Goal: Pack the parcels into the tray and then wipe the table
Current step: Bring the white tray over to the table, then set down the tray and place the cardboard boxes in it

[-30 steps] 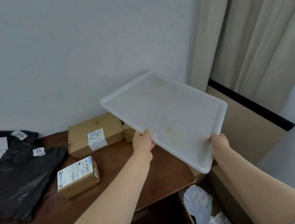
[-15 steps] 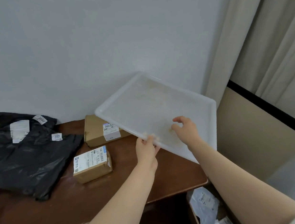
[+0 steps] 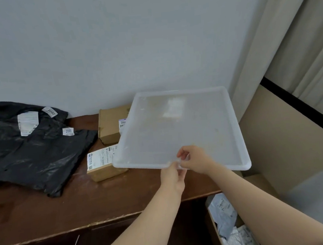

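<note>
**Inspector:** Position of the tray (image 3: 179, 132)?

**Assistant:** Held aloft, empty, far edge raised, over the right end of the counter (image 3: 97, 202). In view its left edge overlaps the small box (image 3: 102, 165) and the big box (image 3: 111, 124). Contact cannot be confirmed.

**Inspector:** Hands?

**Assistant:** Both are on the near rim, close together. The left hand (image 3: 171, 176) pinches the rim from beneath, fingers curled. The right hand (image 3: 195, 159) grips it with fingers curled over from above.

**Inspector:** Parcels?

**Assistant:** None packed. The small box lies by the tray's left corner and the big box behind it at the wall. The black bags (image 3: 33, 151) are further left. All are on the counter.

**Inspector:** Assessment of the step?

**Assistant:** Setting the tray down, in my judgement. Bare counter shows in front of the boxes, which looks the sound landing spot. Level the tray first, then bring it toward the near edge, clear of the boxes. Keep the whole base on the counter, since its right side appears to reach past the end. Two hands close together at mid-rim give little check on twist, so lower it slowly.
</note>
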